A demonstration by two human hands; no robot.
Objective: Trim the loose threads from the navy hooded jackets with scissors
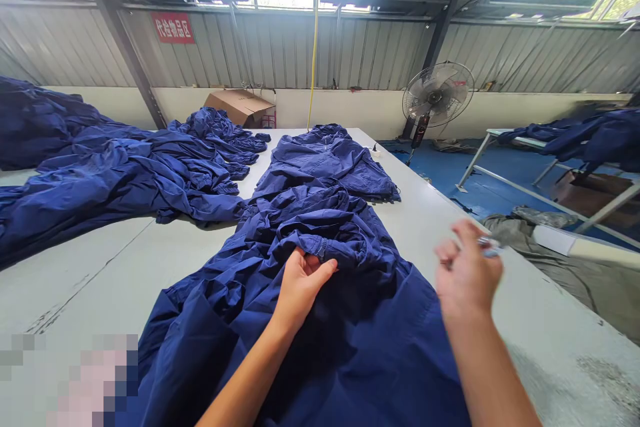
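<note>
Fingers [461, 245] of the right hand [469, 280] around a blurred object [489, 246]

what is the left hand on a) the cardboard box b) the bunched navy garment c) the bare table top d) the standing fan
B: the left hand rests on the bunched navy garment, its fingers in the folds, while the right hand is raised clear of the cloth, pinching a small blurred blue-and-silver item.

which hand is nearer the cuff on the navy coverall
Left. The left hand rests on the navy coverall just below the cuff; the right hand is raised well to its right.
</note>
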